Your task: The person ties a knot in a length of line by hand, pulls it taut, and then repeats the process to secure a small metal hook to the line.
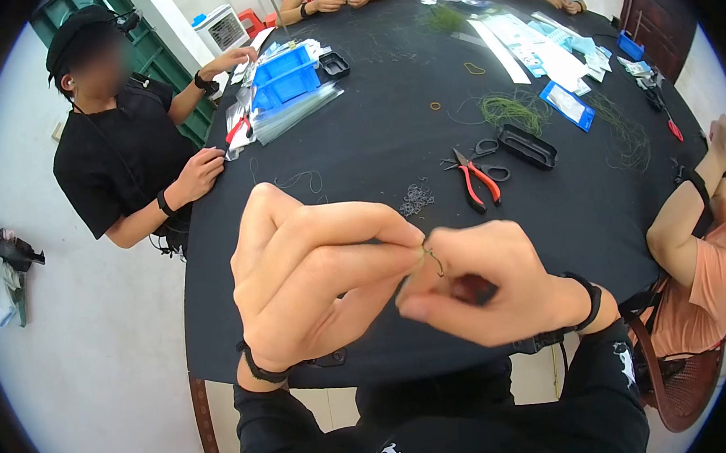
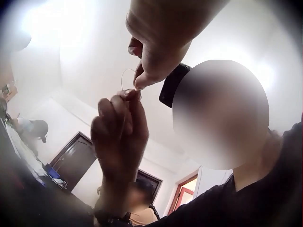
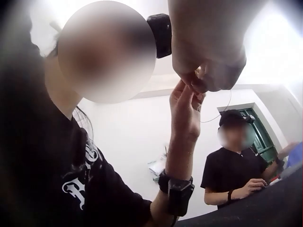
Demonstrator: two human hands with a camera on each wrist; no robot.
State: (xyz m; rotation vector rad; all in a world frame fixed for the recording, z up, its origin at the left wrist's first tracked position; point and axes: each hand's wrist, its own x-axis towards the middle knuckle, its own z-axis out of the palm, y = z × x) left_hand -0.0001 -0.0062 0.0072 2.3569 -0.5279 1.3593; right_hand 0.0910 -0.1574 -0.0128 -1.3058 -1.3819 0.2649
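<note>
Both hands meet in front of my chest, above the table. The left hand (image 1: pixel 324 267) pinches a tiny fish hook (image 1: pixel 439 265) with green fishing line between thumb and fingertips. My right hand (image 1: pixel 489 289) curls close against those fingertips, thumb and forefinger pinching the line. A thin loop of fishing line (image 2: pixel 124 75) arcs between the hands in the left wrist view. In the right wrist view, a loose strand of fishing line (image 3: pixel 222 113) bows out below the hands. The fingers hide most of the hook's upper end.
On the black table (image 1: pixel 358 159) lie a pile of small hooks (image 1: pixel 417 197), red-handled pliers (image 1: pixel 479 183), scissors (image 1: pixel 493 167), a black case (image 1: pixel 527 148) and tangled green line (image 1: pixel 513 113). Blue trays (image 1: pixel 285 79) stand far left. People sit or stand around the table.
</note>
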